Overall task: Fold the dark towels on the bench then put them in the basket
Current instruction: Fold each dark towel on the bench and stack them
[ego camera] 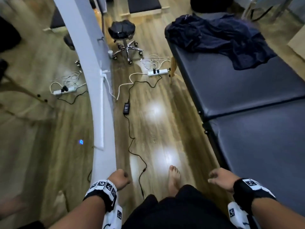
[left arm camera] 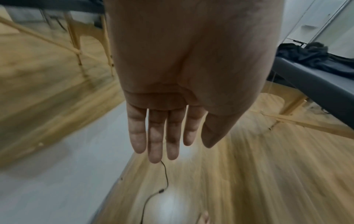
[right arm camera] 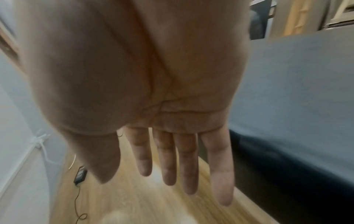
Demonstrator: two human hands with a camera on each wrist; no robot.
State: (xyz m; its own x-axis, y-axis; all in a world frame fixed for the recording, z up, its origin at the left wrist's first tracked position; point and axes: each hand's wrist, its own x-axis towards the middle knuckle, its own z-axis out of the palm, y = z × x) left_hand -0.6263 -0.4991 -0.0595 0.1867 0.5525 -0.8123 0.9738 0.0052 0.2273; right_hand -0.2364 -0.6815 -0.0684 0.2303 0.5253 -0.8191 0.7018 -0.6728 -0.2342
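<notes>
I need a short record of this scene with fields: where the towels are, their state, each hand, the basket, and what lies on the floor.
towels: dark towels, in a crumpled heap at the far end of the bench
state: not folded yet
left hand: empty, fingers straight, hanging over the floor
right hand: empty, fingers straight, beside the bench
basket: not visible in any view
floor: black cable with power adapter, white power strip, rolling stool
</notes>
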